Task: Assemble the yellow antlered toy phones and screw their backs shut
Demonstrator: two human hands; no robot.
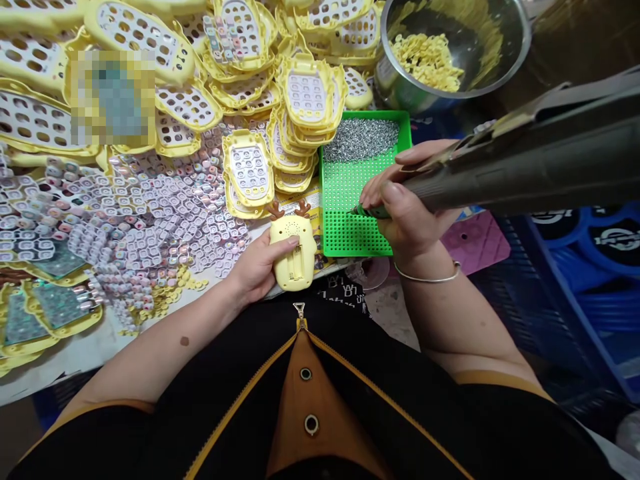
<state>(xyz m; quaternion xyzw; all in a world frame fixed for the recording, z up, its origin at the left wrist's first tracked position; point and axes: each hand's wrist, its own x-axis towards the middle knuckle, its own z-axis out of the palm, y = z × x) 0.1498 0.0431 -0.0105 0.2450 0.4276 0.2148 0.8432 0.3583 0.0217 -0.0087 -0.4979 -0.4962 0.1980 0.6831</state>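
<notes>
My left hand (257, 263) is closed round a pale yellow toy phone (294, 257), its thumb across the back. Brown antlers top the toy, and its open battery compartment and screw holes face up. In my right hand (413, 207) is a dark, long-bodied electric screwdriver (475, 180), fingers wrapped near its green-collared front end. The bit points left, over the lower part of a green perforated tray (350, 233). Silver screws (363, 137) are heaped at the tray's far end. Whether a screw sits on the bit is too small to tell.
Stacked yellow phone shells (307, 93) stand behind the toy. White button pads (150, 220) spread across the left of the table. A metal bowl (455, 90) with small yellow parts stands at the back right. Blue crates (575, 300) are at the right.
</notes>
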